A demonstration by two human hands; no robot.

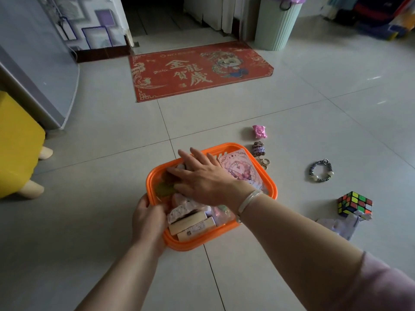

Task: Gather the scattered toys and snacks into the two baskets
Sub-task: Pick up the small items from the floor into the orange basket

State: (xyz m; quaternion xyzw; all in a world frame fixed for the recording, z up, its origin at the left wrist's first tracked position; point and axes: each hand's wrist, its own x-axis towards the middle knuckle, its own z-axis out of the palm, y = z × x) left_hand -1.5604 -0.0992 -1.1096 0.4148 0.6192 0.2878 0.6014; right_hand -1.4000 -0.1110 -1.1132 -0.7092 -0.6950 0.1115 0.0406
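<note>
An orange basket sits on the tiled floor, filled with snack packets, two beige bars and a pink patterned card. My right hand lies flat over the contents with straight fingers. My left hand grips the basket's near left rim. On the floor to the right lie a pink wrapped snack, a keychain, a beaded bracelet, a puzzle cube and a clear wrapper. Only one basket is in view.
A red doormat lies ahead before a dark doorway. A pale green bin stands at the back right. A yellow stool is at the left, beside a grey cabinet.
</note>
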